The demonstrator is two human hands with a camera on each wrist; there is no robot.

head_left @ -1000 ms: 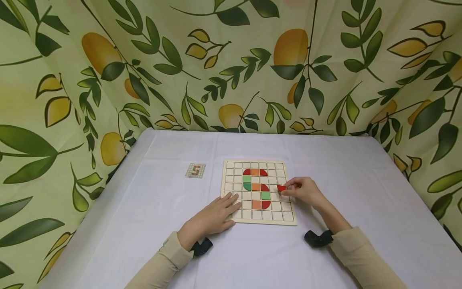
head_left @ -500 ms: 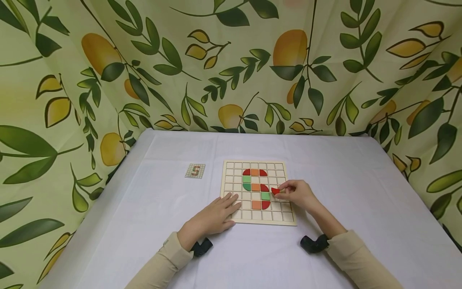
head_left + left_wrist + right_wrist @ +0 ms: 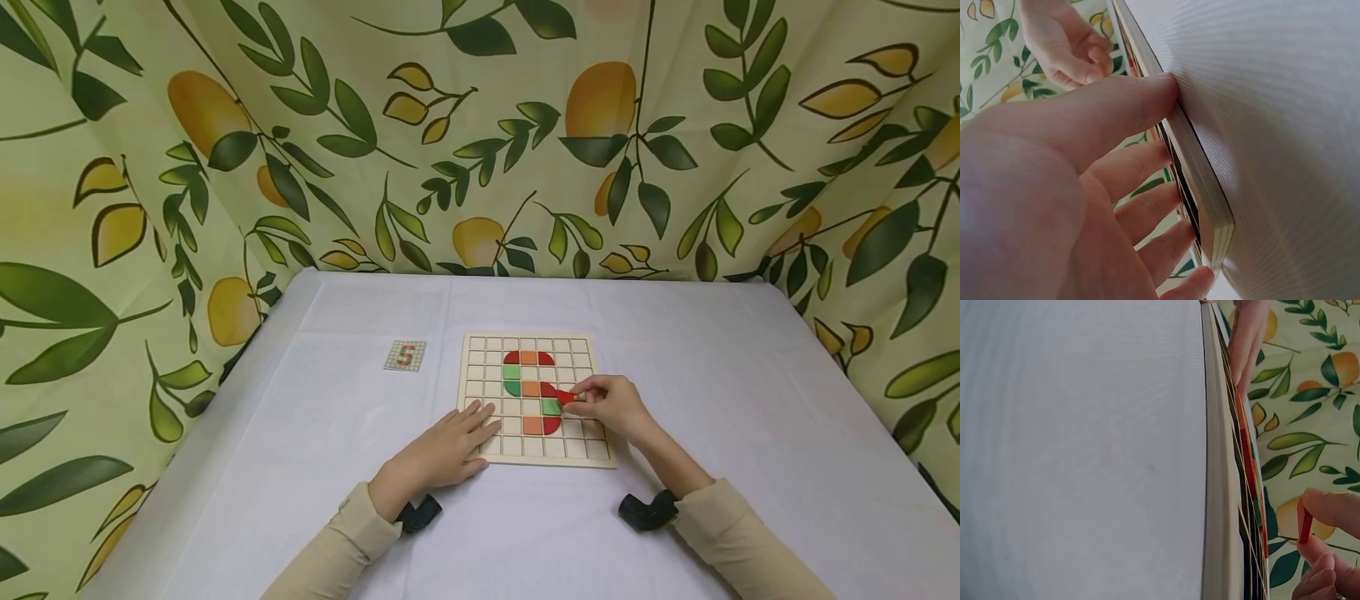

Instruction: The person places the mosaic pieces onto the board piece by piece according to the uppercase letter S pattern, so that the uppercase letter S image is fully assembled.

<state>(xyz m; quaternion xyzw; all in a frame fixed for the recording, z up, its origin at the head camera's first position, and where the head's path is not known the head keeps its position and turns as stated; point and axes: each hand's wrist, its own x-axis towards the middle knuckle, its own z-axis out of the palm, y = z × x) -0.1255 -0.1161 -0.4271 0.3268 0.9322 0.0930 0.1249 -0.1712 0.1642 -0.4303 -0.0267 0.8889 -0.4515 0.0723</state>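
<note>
A wooden grid board [image 3: 495, 450] lies on the table with red, orange and green tiles set in its squares, forming an S-like shape. My left hand [image 3: 442, 446] rests on the board's lower left with fingers spread; in the left wrist view its thumb [image 3: 1141, 100] touches the side edge. Between thumb and fingertips my right hand [image 3: 618, 408] pinches a red tile [image 3: 566, 397] that looks quarter-round. That tile is held over the board's right half, beside the green tile [image 3: 551, 407]. The right wrist view shows the red tile edge-on, apart from the board.
A small card [image 3: 405, 356] printed with a grid and an S-shaped pattern lies left of the board. White cloth covers the table [image 3: 300, 433]. A curtain [image 3: 480, 150] with fruit and leaf print hangs behind and at both sides.
My right hand has moved left across the board with the red tile, from near its right edge to beside the green tile. The left hand has stayed in place.
</note>
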